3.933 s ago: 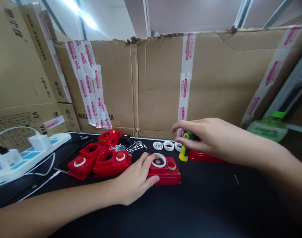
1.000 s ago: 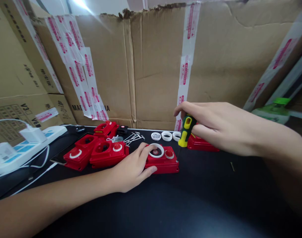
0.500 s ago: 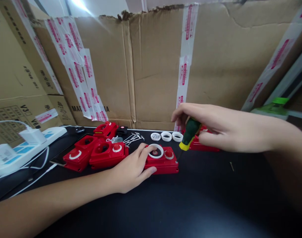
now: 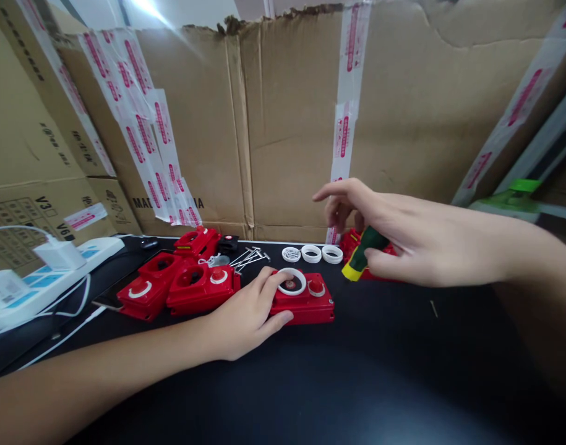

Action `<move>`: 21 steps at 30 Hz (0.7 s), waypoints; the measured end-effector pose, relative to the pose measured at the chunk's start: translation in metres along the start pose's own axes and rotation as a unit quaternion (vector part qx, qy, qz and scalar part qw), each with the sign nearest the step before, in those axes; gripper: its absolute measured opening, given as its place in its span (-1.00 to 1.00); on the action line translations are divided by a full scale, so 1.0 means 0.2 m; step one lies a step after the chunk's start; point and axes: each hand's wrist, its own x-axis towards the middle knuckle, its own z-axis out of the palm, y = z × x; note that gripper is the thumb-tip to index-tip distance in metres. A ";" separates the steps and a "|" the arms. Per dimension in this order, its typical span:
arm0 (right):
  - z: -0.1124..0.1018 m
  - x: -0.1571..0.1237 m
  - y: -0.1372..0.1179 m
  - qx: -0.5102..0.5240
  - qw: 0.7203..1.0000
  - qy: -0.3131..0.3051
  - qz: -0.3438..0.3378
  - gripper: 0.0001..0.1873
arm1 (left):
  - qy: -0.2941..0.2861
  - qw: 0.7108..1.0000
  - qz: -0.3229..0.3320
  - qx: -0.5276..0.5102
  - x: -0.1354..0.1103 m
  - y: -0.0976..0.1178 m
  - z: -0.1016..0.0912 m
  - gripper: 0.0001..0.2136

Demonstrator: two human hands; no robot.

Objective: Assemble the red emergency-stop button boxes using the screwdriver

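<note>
My left hand (image 4: 245, 318) rests on the left end of a red switch box (image 4: 305, 300) with a white ring and a red button on top, its fingers wrapped round the box. My right hand (image 4: 398, 232) hovers to the right of the box and grips a green and yellow screwdriver (image 4: 361, 259), tilted with its yellow end down and left, clear of the box. The index finger and thumb of that hand stick out to the left.
More red switch boxes (image 4: 180, 281) lie to the left, another one (image 4: 380, 250) behind my right hand. Three white rings (image 4: 311, 253) and several metal screws (image 4: 250, 256) lie by the cardboard wall (image 4: 287, 123). A white power strip (image 4: 46, 272) sits at the left, a green-capped bottle (image 4: 514, 201) at the right.
My right hand has drawn the screwdriver up and to the right, away from the box's right corner, and tilted it flatter. My left hand has stayed on the box.
</note>
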 end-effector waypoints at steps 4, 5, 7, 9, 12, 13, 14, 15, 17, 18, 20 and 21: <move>0.02 0.00 -0.01 -0.023 0.998 -0.010 0.051 -0.26 | -0.005 1.000 -0.004 0.000 0.00 0.01 0.00 -0.47; 0.03 0.01 -0.01 -0.057 0.996 -0.007 0.075 -0.24 | -0.003 1.000 -0.002 -0.001 0.00 0.01 0.00 -0.46; 0.05 0.03 -0.01 -0.128 0.985 -0.013 0.118 -0.17 | -0.001 1.000 0.000 -0.002 0.00 0.01 0.00 -0.46; 0.06 0.04 -0.01 -0.180 0.972 -0.024 0.151 -0.16 | -0.005 1.000 0.000 -0.002 -0.01 0.00 0.00 -0.47; 0.04 0.05 0.02 -0.167 0.976 -0.016 0.142 -0.32 | -0.011 1.000 -0.005 0.003 -0.01 0.00 0.00 -0.48; 0.03 0.05 0.04 -0.140 0.982 -0.010 0.124 -0.40 | -0.012 1.000 -0.007 0.004 0.00 0.00 0.00 -0.49; 0.03 0.06 0.05 -0.110 0.988 -0.004 0.106 -0.47 | -0.011 1.000 -0.009 0.004 0.00 0.00 0.00 -0.49; 0.02 0.06 0.06 -0.083 0.993 0.003 0.087 -0.54 | -0.009 1.000 -0.011 0.003 0.00 0.00 0.00 -0.49; 0.02 0.07 0.08 -0.052 0.997 0.029 0.056 -0.62 | -0.007 1.000 -0.009 0.001 0.00 0.00 0.00 -0.50; 0.02 0.08 0.09 -0.046 0.997 0.047 0.042 -0.65 | -0.008 1.000 -0.008 0.001 0.00 0.00 0.00 -0.50; 0.03 0.08 0.09 -0.039 0.997 0.073 0.013 -0.70 | -0.009 1.000 -0.007 0.001 0.00 0.00 0.00 -0.49; 0.03 0.08 0.08 -0.035 0.996 0.082 0.001 -0.72 | -0.009 1.000 -0.008 0.001 0.00 0.00 0.00 -0.48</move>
